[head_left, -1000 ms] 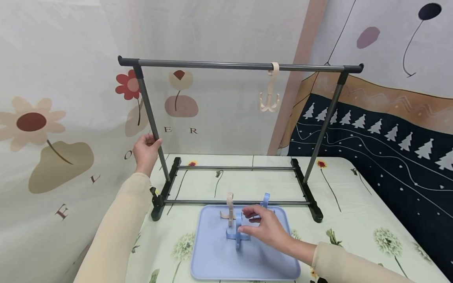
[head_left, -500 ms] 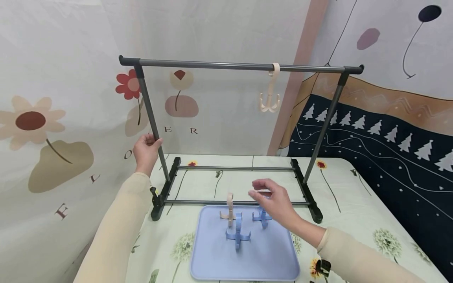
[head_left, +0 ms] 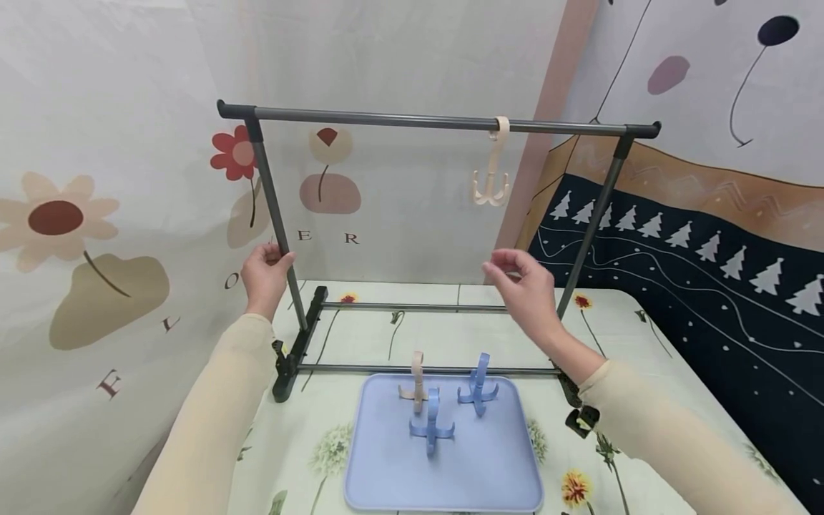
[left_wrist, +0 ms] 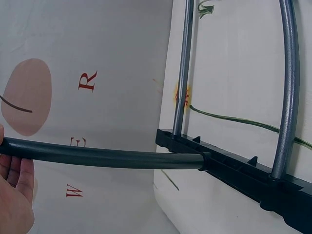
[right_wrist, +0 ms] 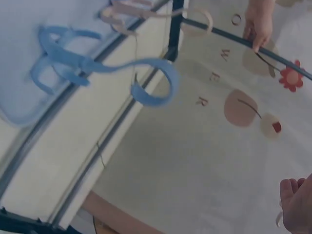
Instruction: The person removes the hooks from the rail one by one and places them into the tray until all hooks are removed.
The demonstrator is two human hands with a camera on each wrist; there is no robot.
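Note:
My left hand [head_left: 265, 279] grips the left post of a dark metal hanging rack [head_left: 373, 118]. In the left wrist view, the fingers [left_wrist: 25, 180] lie behind that post. My right hand [head_left: 528, 290] is in the air before the rack's right side, loosely curled with nothing in it. Above it, a pale pink four-prong hook [head_left: 496, 154] hangs from the top bar. A blue tray [head_left: 380, 472] carries another pink hook [head_left: 418, 379] and two blue hooks, one in front [head_left: 432, 429] and one at the back right [head_left: 478, 386], all standing with their curved ends up.
The rack's two low crossbars run behind the tray, between black feet [head_left: 299, 357]. A flower-print cloth [head_left: 322, 443] covers the table. Printed fabric [head_left: 405, 57] hangs behind, with a dark tree-patterned part [head_left: 676, 272] on the right.
My right hand has risen from over the tray and moved right, toward the right post. The left hand has stayed on the left post, and the hooks have not moved.

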